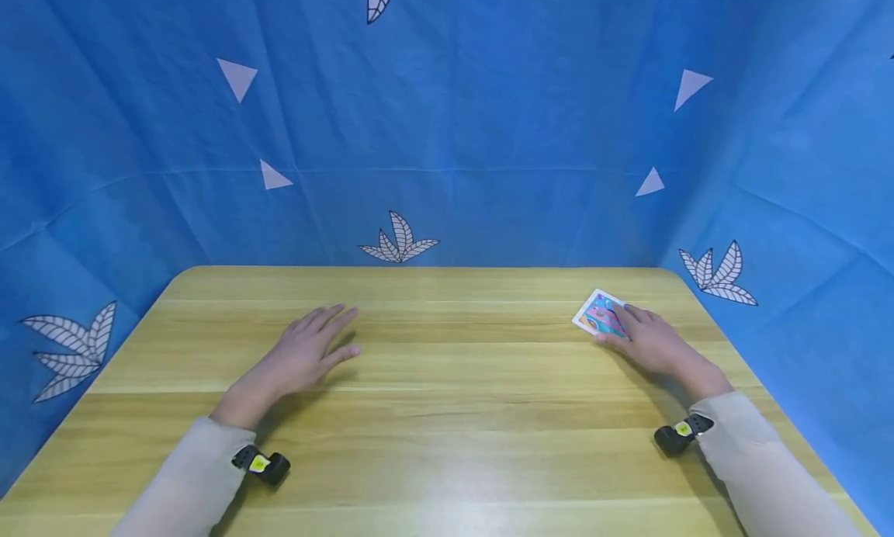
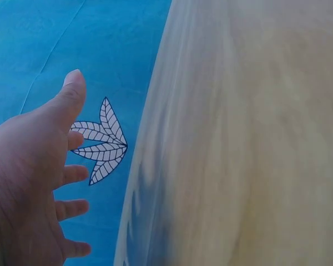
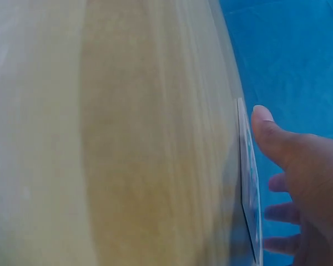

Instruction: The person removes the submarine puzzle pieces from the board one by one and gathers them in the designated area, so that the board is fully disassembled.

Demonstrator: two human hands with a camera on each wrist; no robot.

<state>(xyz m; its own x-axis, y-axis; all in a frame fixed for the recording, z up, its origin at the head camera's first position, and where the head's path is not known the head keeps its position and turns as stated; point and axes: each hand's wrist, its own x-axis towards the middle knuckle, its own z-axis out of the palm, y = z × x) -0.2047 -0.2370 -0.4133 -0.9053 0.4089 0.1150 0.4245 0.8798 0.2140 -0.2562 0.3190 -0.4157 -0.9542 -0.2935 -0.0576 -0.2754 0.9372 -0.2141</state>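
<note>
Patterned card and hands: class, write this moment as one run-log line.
patterned card: on table, right side | right hand: over card, contact unclear | left hand: fingers extended, holding nothing

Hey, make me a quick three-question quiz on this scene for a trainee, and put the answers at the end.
1. Which is nearer the card: A, the left hand, or B, the right hand?
2. True or false: the left hand is holding a card.
3. Fill in the colour: behind the table hangs a ____ cloth.

Key:
1. B, the right hand.
2. False; the left hand is empty.
3. Blue.
</note>
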